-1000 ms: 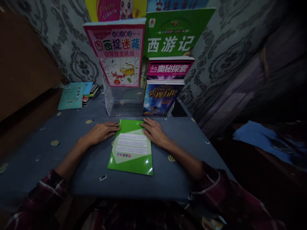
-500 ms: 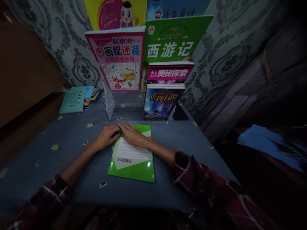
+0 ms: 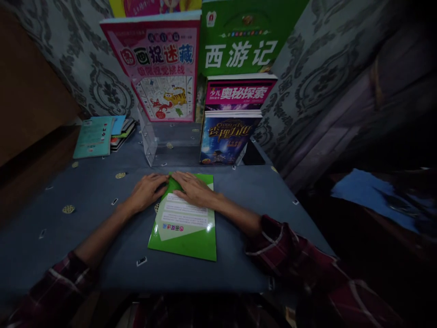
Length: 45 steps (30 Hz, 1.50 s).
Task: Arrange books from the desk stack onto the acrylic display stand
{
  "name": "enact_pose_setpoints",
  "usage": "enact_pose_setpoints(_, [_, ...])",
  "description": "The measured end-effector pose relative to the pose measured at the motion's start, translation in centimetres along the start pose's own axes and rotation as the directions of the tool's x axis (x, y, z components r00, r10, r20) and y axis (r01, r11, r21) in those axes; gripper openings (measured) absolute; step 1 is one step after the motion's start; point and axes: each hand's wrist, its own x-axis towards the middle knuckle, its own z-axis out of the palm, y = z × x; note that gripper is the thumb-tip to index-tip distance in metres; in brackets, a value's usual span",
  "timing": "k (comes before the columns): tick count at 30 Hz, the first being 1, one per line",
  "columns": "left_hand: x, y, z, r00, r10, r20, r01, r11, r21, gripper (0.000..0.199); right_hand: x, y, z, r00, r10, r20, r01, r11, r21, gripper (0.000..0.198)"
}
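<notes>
A green book (image 3: 184, 243) lies flat on the blue patterned tablecloth (image 3: 112, 237), its printing upside down to me. My right hand (image 3: 191, 187) rests palm down across its upper part, fingers stretched toward the top left corner. At the left edge of the book, near that corner, is my left hand (image 3: 147, 191), with its fingers extended and fingertips at the cover's edge. Neither hand grips anything. Part of the book's upper cover is hidden under the right hand.
Behind the book stands a clear display rack (image 3: 153, 148) with a pink picture book (image 3: 160, 68), a green book (image 3: 246, 45), a magenta book (image 3: 239, 93) and a dark blue book (image 3: 225, 139). Several stacked books (image 3: 94, 136) lie at the back left.
The right hand has shifted a little right relative to the left hand, opening a gap between their fingertips. My view has tilted down and moved slightly. The book stays flat.
</notes>
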Motion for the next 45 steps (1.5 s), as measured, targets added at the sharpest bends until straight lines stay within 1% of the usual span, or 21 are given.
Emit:
enact_pose_setpoints(4, [0.1,0.2,0.0,1.0,-0.017,0.013,0.016,0.996,0.085,0.034,-1.2,0.7,-0.5,0.999,0.027,0.02,-0.027,1.0,0.004,0.061])
enact_pose_setpoints(8, [0.1,0.2,0.0,0.999,-0.035,0.031,0.032,0.994,0.106,0.035,-3.2,1.6,-1.3,0.998,0.059,0.018,-0.059,0.998,0.017,0.059])
enact_pose_setpoints(12, [0.0,0.2,0.0,0.999,-0.023,0.023,0.02,0.994,0.104,0.035,-5.7,2.4,-2.0,0.995,0.104,-0.012,-0.103,0.994,0.034,0.056])
enact_pose_setpoints(15, [0.0,0.3,0.2,1.0,-0.022,0.014,0.021,0.994,0.104,0.034,-7.7,2.5,-2.1,0.99,0.137,-0.03,-0.136,0.991,0.015,0.055])
enact_pose_setpoints(19, [-0.1,0.3,0.5,1.0,-0.019,0.007,0.018,0.994,0.106,0.038,-9.4,2.0,-1.6,0.97,0.212,-0.115,-0.218,0.975,-0.039,0.053])
enact_pose_setpoints(22, [-0.1,0.4,0.5,0.999,-0.043,-0.013,0.044,0.994,0.104,0.038,-9.1,2.2,-1.3,0.97,0.213,-0.12,-0.22,0.974,-0.052,0.051])
enact_pose_setpoints(26, [-0.2,0.5,0.3,0.995,-0.076,-0.067,0.084,0.988,0.126,0.033,-7.2,3.7,-1.7,0.988,0.13,-0.087,-0.133,0.991,-0.034,0.051])
enact_pose_setpoints(29, [-0.1,0.3,0.4,0.993,-0.074,-0.087,0.087,0.984,0.155,0.03,-5.8,4.9,-2.1,0.996,0.071,-0.056,-0.073,0.997,-0.036,0.051])
enact_pose_setpoints(31, [-0.2,0.0,0.7,0.992,-0.065,-0.111,0.08,0.987,0.137,0.029,-5.5,5.2,-2.1,0.998,0.05,-0.049,-0.052,0.998,-0.046,0.05])
enact_pose_setpoints(34, [-0.2,-0.3,1.2,0.989,-0.048,-0.141,0.063,0.993,0.102,0.028,-5.9,4.9,-2.1,0.991,0.065,-0.116,-0.073,0.995,-0.073,0.046])
enact_pose_setpoints(38, [-0.1,-0.4,1.1,0.992,-0.033,-0.125,0.045,0.994,0.097,0.03,-7.0,4.1,-2.0,0.965,0.11,-0.238,-0.143,0.982,-0.126,0.039])
enact_pose_setpoints(41, [0.3,-0.4,0.7,0.995,-0.002,-0.1,0.014,0.993,0.115,0.032,-7.2,4.0,-2.2,0.961,0.099,-0.258,-0.138,0.981,-0.138,0.034])
enact_pose_setpoints(45, [1.3,-0.1,0.6,0.996,0.078,-0.037,-0.073,0.99,0.122,0.043,-6.9,4.1,-2.2,0.96,0.098,-0.26,-0.138,0.981,-0.139,0.033])
